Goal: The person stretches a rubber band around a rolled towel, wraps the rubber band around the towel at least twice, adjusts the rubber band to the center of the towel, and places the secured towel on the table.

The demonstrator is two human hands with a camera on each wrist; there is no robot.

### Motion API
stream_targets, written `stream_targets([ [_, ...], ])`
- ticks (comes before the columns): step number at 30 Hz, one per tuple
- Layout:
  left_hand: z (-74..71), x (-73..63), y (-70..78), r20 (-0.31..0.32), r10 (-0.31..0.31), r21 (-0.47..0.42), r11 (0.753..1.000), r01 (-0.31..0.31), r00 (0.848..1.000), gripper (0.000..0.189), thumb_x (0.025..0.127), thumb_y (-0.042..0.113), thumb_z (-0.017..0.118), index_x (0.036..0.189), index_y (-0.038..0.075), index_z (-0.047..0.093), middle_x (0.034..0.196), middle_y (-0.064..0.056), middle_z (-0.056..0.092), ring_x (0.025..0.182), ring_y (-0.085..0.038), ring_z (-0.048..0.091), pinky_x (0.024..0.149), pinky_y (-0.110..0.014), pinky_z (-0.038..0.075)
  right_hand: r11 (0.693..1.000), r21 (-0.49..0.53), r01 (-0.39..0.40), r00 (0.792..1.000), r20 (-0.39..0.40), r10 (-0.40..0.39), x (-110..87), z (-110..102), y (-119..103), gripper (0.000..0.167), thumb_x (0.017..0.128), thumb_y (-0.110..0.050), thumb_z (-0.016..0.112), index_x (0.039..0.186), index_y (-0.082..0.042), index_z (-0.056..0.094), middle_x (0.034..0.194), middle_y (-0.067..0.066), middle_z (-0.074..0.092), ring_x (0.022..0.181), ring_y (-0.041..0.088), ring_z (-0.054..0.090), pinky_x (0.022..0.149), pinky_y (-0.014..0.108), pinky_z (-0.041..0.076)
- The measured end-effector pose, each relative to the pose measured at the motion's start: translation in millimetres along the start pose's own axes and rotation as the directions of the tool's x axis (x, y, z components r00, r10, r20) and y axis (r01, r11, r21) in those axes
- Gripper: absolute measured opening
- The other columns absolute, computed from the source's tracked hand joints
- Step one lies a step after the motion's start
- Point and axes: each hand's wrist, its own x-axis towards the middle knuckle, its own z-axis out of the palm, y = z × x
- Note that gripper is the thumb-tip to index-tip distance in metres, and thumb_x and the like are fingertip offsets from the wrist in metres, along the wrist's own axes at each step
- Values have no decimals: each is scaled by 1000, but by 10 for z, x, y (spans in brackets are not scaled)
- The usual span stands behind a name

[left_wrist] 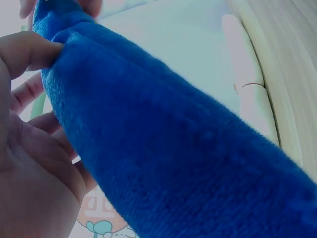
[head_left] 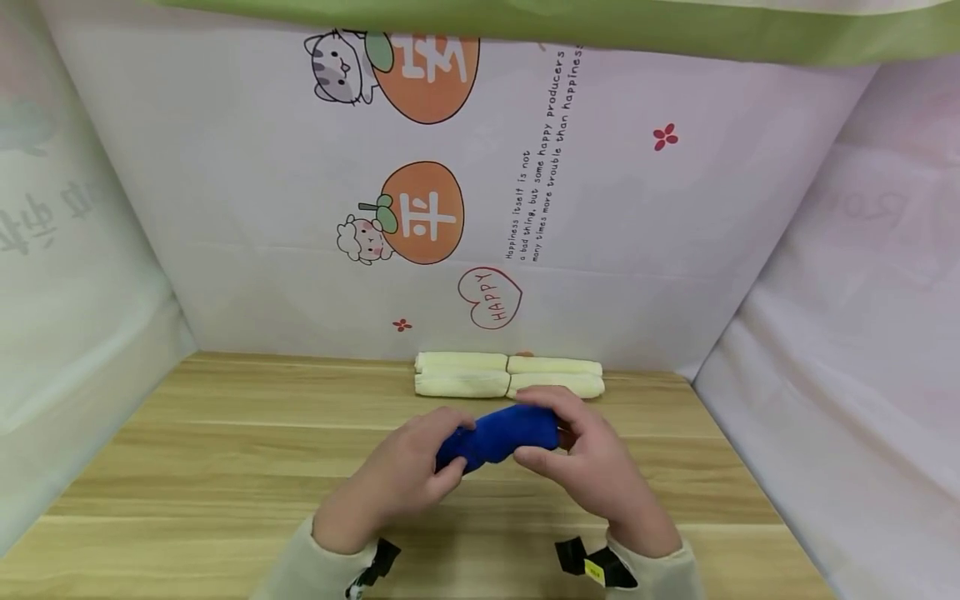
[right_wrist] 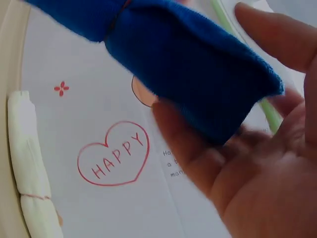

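A rolled blue towel (head_left: 517, 432), with a thin dark band (right_wrist: 116, 20) around it, is held up over the wooden table. My left hand (head_left: 408, 467) pinches its left end; in the left wrist view the thumb (left_wrist: 42, 52) presses into the fuzzy cloth. Around the right end, my right hand (head_left: 592, 454) is spread loosely. From the right wrist view, one fingertip touches the towel's lower edge while the upper finger (right_wrist: 277, 34) stands apart from the cloth. Some right fingers are partly hidden behind the towel.
Two pale yellow rolled towels (head_left: 461, 384), each tied with a thin band, lie side by side at the back of the wooden table (head_left: 262, 467). A printed white cloth wall (head_left: 600, 250) rises behind them, with white cloth sides left and right.
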Motion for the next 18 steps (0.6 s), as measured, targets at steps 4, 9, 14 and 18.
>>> stream_targets([
  [4,-21,-13,-27,38,18,-32,999,-17,999,33,93,13,70,123,12,57,122,0,61,108,-14,59,91,-40,51,989,-136,65,997,-40,-71,-1,-20,26,23,88,-16,78,111,-19,74,123,-1,62,104,21,63,79,32,55],
  [9,-16,-9,-70,54,132,-82,988,-127,990,33,94,7,69,124,14,58,123,0,61,112,-14,58,93,-38,49,978,-158,-135,977,-188,104,6,-35,-4,16,85,-21,81,101,-22,78,108,-7,69,89,18,63,72,32,54],
  [14,44,7,-72,-25,184,-52,981,-185,983,25,96,8,66,121,14,65,121,1,63,108,-14,60,90,-35,52,964,-76,-253,947,-221,232,12,-20,-29,16,85,-19,81,101,-17,78,103,1,69,84,22,60,71,33,52],
  [18,105,23,-53,-125,245,4,969,-247,961,18,93,5,71,110,11,73,115,0,65,101,-14,63,85,-30,54,960,33,-279,934,-222,279,17,-10,-26,16,83,-14,82,99,-12,78,102,8,68,84,26,60,70,34,53],
])
